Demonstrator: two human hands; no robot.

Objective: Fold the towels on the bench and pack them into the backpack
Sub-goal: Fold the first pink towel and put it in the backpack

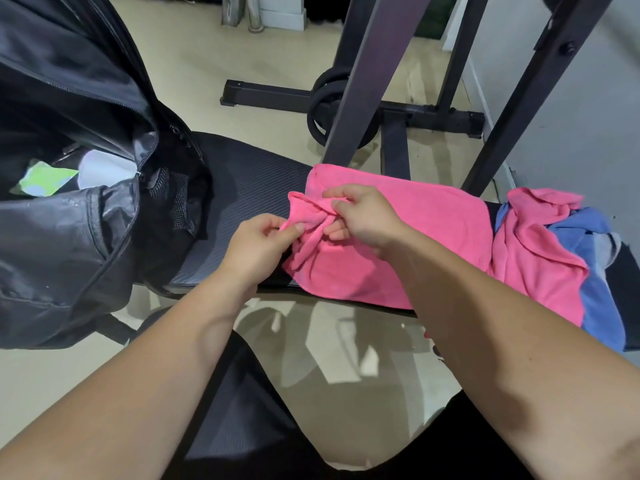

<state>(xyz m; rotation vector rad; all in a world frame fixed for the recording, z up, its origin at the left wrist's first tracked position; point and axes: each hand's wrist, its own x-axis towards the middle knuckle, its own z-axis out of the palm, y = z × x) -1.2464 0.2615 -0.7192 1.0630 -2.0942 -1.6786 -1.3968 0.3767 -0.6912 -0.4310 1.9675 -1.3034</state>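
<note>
Pink towel [398,237] lay flat on the counter [242,188]; your left hand [256,247] and right hand [363,216] both pinched its bunched corner, near the open backpack [69,220] at the counter's left end.

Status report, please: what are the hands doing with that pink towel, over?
Left hand and right hand both pinching bunched corner of pink towel on bench. Backpack open, at left. Unfolded towel heap at right, nothing in the way.
</note>
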